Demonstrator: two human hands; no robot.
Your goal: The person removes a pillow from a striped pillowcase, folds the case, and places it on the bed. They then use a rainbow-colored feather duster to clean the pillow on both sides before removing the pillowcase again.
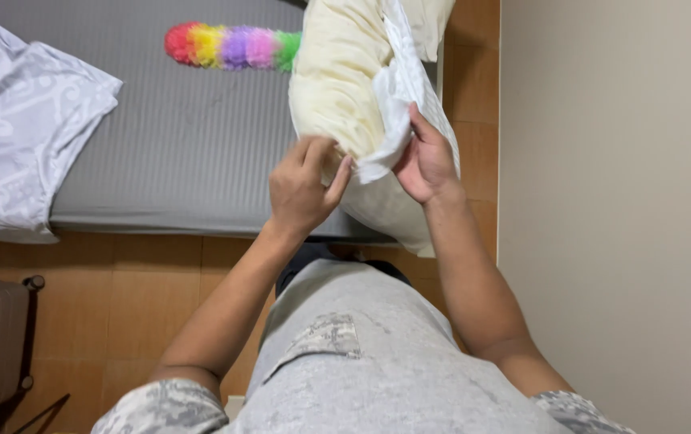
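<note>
Standing at the foot of the bed, you have both hands up on a cream pillow that rests on its end at the mattress's edge, near the beige wall. Your left hand sits at the pillow's lower corner, its fingers curled and pressed together, pinching the bottom hem of the white pillowcase against the pillow. Your right hand is just beside it, palm turned toward you, thumb and fingers closed on a fold of the same pillowcase along the pillow's right side. The pillowcase covers only the right flank of the pillow; the cream left face is bare. The two hands are close but not touching. Behind the pillow, a rainbow-coloured duster lies on the grey sheet, its green end touching or hidden by the pillow. A second pillow in a patterned white cover lies at the far left of the bed, well apart from your hands. A brown wooden floor shows below the mattress.
</note>
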